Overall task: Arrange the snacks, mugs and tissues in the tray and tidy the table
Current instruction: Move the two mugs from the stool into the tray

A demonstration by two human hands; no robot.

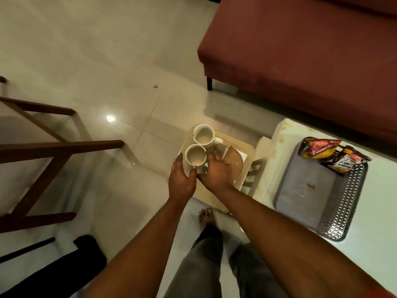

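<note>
I take the grey tray [305, 190] as my landmark: it sits on the white counter [365, 244] with two snack packets, a red and yellow one [318, 148] and a dark peanut one [343, 163], lying at its far end, overlapping each other and the tray's latticed rim. To the left of the tray, off the counter's edge and lower down, I see a small cream stool [247, 151] carrying two white mugs. The nearer mug [195, 154] stands upright and my left hand [181, 179] cups its left side, fingers spread and thumb tip touching its lower rim, not closed round it. The farther mug [203, 134] stands upright just beyond, touching the nearer one. My right hand [216, 174] lies flat and open on the stool just right of the nearer mug, fingers apart; whether it grips anything beneath I cannot tell. Beside that hand, toward the tray, a round woven coaster [233, 161] leans on something white, perhaps tissues, though blur prevents certainty.
</note>
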